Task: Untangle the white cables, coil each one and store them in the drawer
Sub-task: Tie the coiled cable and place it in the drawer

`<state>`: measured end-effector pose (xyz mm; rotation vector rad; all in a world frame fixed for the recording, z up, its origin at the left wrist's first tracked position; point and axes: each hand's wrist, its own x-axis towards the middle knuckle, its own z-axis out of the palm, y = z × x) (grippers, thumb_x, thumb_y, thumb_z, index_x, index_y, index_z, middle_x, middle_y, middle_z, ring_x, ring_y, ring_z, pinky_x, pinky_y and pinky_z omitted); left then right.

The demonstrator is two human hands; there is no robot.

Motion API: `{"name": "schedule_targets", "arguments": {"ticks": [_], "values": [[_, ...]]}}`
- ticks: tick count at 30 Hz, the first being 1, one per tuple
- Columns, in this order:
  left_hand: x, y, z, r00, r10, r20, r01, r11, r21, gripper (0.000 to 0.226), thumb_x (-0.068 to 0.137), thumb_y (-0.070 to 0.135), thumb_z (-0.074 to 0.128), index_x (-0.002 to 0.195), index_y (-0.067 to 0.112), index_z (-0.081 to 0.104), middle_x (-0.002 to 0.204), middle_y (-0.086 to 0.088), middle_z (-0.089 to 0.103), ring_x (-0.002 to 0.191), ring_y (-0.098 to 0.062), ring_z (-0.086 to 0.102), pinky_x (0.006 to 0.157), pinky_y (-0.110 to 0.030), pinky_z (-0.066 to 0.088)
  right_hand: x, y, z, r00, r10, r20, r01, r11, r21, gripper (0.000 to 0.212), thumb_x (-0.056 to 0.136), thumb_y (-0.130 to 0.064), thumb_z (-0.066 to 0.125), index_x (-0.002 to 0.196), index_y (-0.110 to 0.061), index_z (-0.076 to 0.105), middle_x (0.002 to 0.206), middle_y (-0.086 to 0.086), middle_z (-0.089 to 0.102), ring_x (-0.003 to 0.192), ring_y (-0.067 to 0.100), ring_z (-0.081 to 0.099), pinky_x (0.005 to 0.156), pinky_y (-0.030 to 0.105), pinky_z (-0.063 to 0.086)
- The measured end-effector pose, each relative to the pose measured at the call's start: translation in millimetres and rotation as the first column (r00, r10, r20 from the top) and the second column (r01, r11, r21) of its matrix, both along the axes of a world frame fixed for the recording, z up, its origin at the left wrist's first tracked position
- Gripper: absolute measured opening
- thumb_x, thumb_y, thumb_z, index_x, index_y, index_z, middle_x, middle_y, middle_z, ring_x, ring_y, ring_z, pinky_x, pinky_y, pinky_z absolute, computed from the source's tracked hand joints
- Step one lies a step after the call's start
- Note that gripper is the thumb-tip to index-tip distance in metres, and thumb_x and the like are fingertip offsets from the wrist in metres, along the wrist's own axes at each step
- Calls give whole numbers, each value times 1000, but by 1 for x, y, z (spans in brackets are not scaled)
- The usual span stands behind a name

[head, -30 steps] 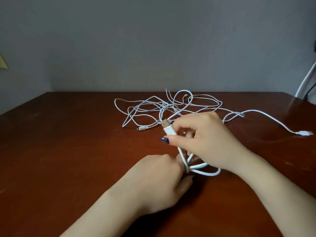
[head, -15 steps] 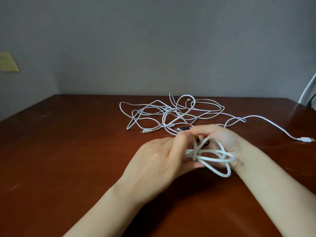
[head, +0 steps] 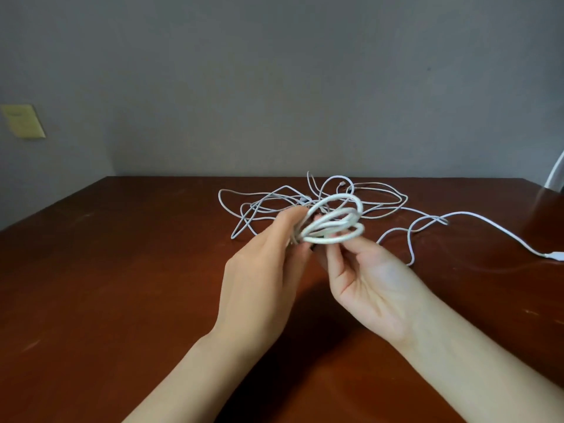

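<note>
A coiled white cable (head: 332, 225) of several loops is held up above the brown table (head: 122, 270). My left hand (head: 265, 270) pinches the coil's left side between thumb and fingers. My right hand (head: 366, 279) is palm up just below the coil, its fingertips touching the lower loop. Behind the hands a tangle of thinner white cables (head: 305, 199) lies on the table. One strand runs right to a white USB plug (head: 554, 255). No drawer is in view.
The table meets a grey wall at the back. A yellow plate (head: 23, 121) hangs on the left wall. A white cord (head: 555, 169) hangs at the right edge of the view.
Both hands have lifted the coil off the table and higher. The right hand turned palm up and let go of the plug end; the loops now stand up from the left hand.
</note>
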<state>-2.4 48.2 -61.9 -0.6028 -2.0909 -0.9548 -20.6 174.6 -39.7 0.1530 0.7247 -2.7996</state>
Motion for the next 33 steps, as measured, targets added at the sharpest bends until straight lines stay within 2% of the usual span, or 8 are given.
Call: {"name": "schedule_targets", "arguments": {"ticks": [5,8,14,16,23,26,29,33], "values": [[1,4,5,928,-295,228,201,911,359,13,97,20,47,103,29,55,55,5,48,48,-10,41,51,-33,42,4,-4,1,980,-164,-115,180,972,153,11,86,9,53,79,2,59,65,8,68,58,9,69,49,13,51],[3,7,9,875,-371,312,200,863,465,19,99,17,42,102,29,56,52,5,46,44,-10,41,48,-33,44,11,1,4,960,-143,-240,228,898,375,17,86,7,56,77,-6,52,67,6,71,65,10,71,54,15,53],[5,8,15,781,-519,349,124,675,727,17,101,15,37,101,17,54,71,-1,57,48,-12,47,46,-25,46,16,3,3,840,-109,-532,505,518,691,25,80,-2,71,70,-14,52,64,2,70,65,13,71,45,15,42],[4,7,17,759,-548,351,92,624,776,16,101,13,38,97,13,53,69,-2,55,46,-10,44,42,-24,44,15,2,2,774,-111,-624,607,412,680,30,76,2,72,66,-16,51,61,2,69,61,19,69,46,18,42],[3,-2,20,706,-634,316,138,561,816,20,100,15,39,86,14,53,64,1,53,45,-8,41,41,-24,40,20,4,1,574,-61,-817,800,258,542,31,73,4,73,64,-18,53,61,1,68,59,13,68,62,40,56],[3,-7,22,676,-683,277,173,513,841,21,100,14,39,84,13,53,64,-2,53,45,-10,41,39,-23,41,22,4,-2,345,92,-934,936,43,350,18,74,-9,72,66,-16,58,58,-1,65,54,14,62,55,32,49],[3,-7,18,675,-669,312,190,566,802,22,99,16,41,84,15,57,65,-5,53,45,-12,42,37,-22,40,22,7,-5,127,260,-957,985,-143,92,19,76,-14,76,63,-6,64,56,-5,61,54,13,52,54,10,38],[2,-2,13,675,-663,326,197,587,785,18,100,21,42,92,14,57,63,-9,48,41,-11,43,36,-21,36,21,9,-6,47,350,-936,991,-133,0,21,74,-19,78,65,-4,67,63,-2,67,64,10,56,61,11,41]]}}
